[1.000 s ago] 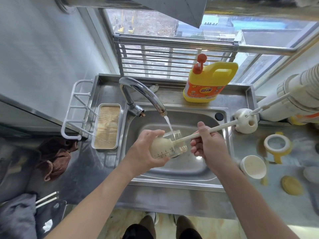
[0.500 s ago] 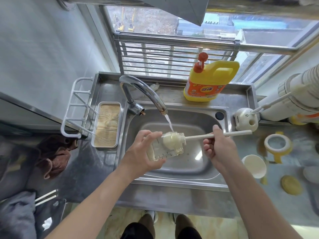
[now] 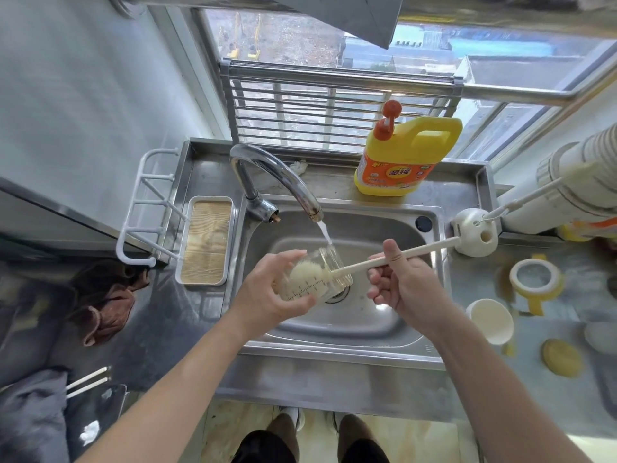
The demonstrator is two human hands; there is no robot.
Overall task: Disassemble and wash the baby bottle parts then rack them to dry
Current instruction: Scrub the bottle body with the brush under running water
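Over the steel sink, my left hand grips a clear glass baby bottle lying on its side, mouth to the right. Water from the tap falls onto the bottle's mouth. My right hand pinches the long white handle of a bottle brush; its pale sponge head sits inside the bottle. On the counter to the right lie a yellow-handled bottle collar, a white cap and a yellow round piece.
A yellow detergent jug stands behind the sink. A white brush holder sits at the sink's right rim. Left of the sink are a white drying rack with a ridged tray, and a brown cloth.
The brush head, which had come out to the bottle's mouth half a second ago, is pushed back inside the bottle. The bottle has tilted back under the water stream.
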